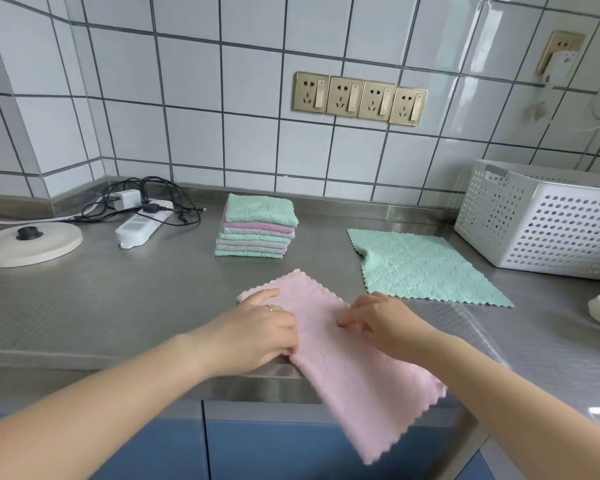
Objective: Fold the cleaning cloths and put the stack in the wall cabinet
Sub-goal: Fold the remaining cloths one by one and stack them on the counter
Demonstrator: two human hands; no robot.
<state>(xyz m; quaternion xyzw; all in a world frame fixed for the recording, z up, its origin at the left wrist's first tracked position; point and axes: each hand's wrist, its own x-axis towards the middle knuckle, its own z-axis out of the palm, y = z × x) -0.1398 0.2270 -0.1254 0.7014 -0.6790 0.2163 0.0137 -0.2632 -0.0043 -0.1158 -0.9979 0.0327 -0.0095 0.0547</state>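
Stack done so far: I counted a pile of folded cloths point(257, 226) standing at the back of the steel counter point(101, 306), green, pink and grey layers, squared up near the wall.
Cloth in hand: the pink cloth point(347, 368) lay in front of me, folded once into a long strip, its near end hanging over the counter edge.
Left hand point(257, 330): I had it resting on the strip's left side, forefinger stretched along the far corner, the other fingers curled at the edge; I judged they were nipping it.
Right hand point(378, 323): fingers bent, tips pressing down on the pink cloth's right edge; whether they pinched it I could not tell.
Still unfolded: one green cloth point(426, 268) lay spread flat to the right, beside the white basket point(548, 230).
Left to do: by my reckoning, finish the pink one, fold the green one, top the pile, then carry it to the wall cabinet, which was not in sight.
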